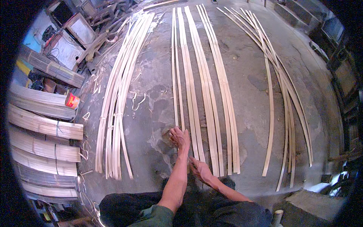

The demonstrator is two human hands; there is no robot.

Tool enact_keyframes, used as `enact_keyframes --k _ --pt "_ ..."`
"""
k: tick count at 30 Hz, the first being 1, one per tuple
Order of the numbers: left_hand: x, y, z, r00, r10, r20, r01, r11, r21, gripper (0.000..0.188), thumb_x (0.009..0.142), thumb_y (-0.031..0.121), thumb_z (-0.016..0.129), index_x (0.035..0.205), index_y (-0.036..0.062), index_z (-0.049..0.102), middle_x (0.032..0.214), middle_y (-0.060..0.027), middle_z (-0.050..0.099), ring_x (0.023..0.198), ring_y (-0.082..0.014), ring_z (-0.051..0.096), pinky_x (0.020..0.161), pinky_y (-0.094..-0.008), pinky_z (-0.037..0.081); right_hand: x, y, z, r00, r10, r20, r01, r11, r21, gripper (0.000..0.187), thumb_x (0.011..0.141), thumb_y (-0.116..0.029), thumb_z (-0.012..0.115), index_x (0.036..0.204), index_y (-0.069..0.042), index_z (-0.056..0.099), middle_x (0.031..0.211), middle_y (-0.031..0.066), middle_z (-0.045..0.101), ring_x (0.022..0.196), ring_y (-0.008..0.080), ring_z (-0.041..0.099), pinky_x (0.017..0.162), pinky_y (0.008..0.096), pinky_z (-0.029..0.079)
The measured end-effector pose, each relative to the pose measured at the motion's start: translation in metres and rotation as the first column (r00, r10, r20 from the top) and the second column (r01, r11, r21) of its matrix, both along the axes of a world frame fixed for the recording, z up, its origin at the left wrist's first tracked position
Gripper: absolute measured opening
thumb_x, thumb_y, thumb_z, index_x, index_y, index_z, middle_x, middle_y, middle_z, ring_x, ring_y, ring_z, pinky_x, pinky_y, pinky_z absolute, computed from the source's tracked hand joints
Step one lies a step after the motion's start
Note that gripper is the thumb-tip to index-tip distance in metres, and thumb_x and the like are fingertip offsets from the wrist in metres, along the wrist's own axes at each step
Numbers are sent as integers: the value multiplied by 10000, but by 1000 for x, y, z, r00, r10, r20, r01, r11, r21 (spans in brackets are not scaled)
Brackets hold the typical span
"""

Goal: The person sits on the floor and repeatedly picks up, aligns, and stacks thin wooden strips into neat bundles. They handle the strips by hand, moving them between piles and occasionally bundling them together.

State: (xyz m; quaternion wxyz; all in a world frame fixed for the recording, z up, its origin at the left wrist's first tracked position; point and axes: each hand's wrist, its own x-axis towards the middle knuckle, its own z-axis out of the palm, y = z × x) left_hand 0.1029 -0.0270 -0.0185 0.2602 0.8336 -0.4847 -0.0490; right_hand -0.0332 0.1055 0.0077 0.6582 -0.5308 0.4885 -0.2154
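Long, pale bamboo strips lie in lengthwise groups on the floor ahead of me. My left hand [180, 139] is at the near end of the leftmost narrow strips [177, 83] in the middle group, its fingers curled around them. Lower and slightly to the right, my right hand [201, 171] is closed beside the near ends of the wider strips [193, 113]. Whatever lies in its fingers is hidden. More middle strips [219, 90] spread to the right of both hands.
A looser bundle of strips [120, 98] lies to the left, and crossing strips [281, 79] to the right. Stacked, tied slat bundles [45, 123] line the left side, with a red tub [72, 101] on them. Fibre scraps [138, 101] litter the concrete floor [151, 125].
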Motion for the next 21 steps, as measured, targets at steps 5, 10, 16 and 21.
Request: enact_keyframes --k 5,10,16,21 --pt "5 -4 -3 996 2 -88 -3 1000 -18 306 820 263 670 1015 55 557 1019 -156 561 994 -331 544 819 -484 433 24 9 7 976 -40 -214 -44 926 -375 542 942 -216 546 1415 -34 352 751 187 607 661 226 595 611 378 472" --pt "-12 -17 27 881 -27 -473 -109 960 -257 228 899 236 579 961 16 572 838 -168 634 767 -347 633 699 -446 483 27 5 30 983 -156 -95 139 976 -168 572 980 -194 497 1477 -57 251 722 178 595 617 196 550 611 361 467" --pt "-49 -31 49 753 -100 -651 -97 961 -259 224 941 220 524 963 0 559 822 -186 650 746 -308 645 656 -418 488 -5 0 70 959 -257 -118 234 956 -179 482 982 -140 504 1435 -47 371 744 191 599 646 156 509 638 326 468" --pt "-70 -20 37 832 -114 -543 -34 967 -254 253 955 245 520 1022 1 512 814 -175 647 724 -313 641 662 -438 484 -18 2 52 927 -298 -229 210 916 -343 494 963 -117 532 1431 -54 384 782 197 622 660 176 525 681 330 479"
